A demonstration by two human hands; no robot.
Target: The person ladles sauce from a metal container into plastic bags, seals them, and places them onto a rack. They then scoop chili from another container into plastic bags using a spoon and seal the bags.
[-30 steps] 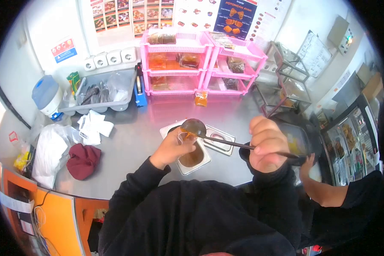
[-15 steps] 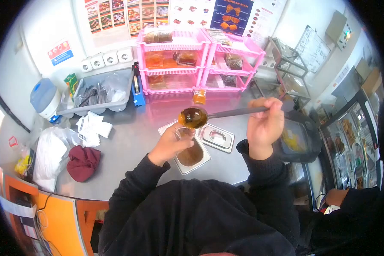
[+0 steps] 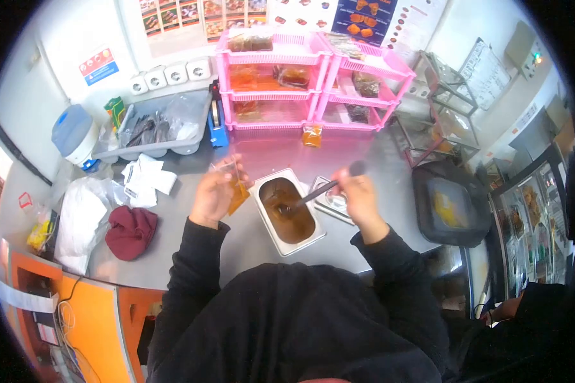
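Pinches a small sauce bag (image 3: pixel 238 199) in the left hand (image 3: pixel 214 195), with fingers curled most of the way in around its upper part, and lets an orange-brown corner hang just beyond the left rim of the steel pan (image 3: pixel 303 244). Hides the bag's mouth behind those fingers; cannot tell open from closed there. Grips the ladle (image 3: pixel 313 196) by the upper handle in the right hand (image 3: pixel 362 198), with fingers closed around it (rather blurred, so hard to tell apart). Sinks the ladle's bowl into brown sauce (image 3: pixel 300 226), mostly out of sight, inside the pan near the middle of the table (image 3: pixel 390 191). Covers part of a steel lid (image 3: pixel 332 201) with the right hand. Hides the middle of the table's near edge behind black clothing (image 3: pixel 275 319). Shows, along the far edge, a pink rack (image 3: pixel 271 96) with packets too blurred to identify. Catches only part of another person's arm (image 3: pixel 508 309) beyond the table's near right corner, otherwise lost in shadow.
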